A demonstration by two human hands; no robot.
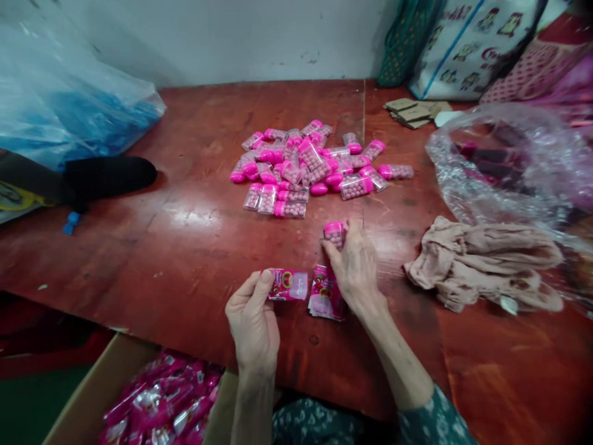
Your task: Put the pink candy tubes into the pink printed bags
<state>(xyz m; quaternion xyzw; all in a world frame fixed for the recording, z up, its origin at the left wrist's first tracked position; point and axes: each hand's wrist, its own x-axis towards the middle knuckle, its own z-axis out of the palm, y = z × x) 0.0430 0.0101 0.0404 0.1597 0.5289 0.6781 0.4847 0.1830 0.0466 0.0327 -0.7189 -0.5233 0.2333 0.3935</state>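
My left hand (256, 315) pinches a pink printed wrapper (288, 285) between thumb and fingers, just above the table. Beside it lies a small stack of the same pink wrappers (325, 295), partly under my right wrist. My right hand (356, 262) has its thumb and fingers around a small clear candy container (333, 233) with a bright pink cap and pale pink balls inside. Farther back is a loose pile of such candy containers (311, 159), some lying flat, others heaped on one another.
A cardboard box (86, 392) full of pink wrapped packs (162, 398) stands below the table's front edge. Crumpled beige cloth (482, 259) and clear plastic bags (491, 167) lie right. Flat cardboard pieces (412, 112) sit behind. A dark rounded object (111, 178) and blue-filled bag (88, 111) are left.
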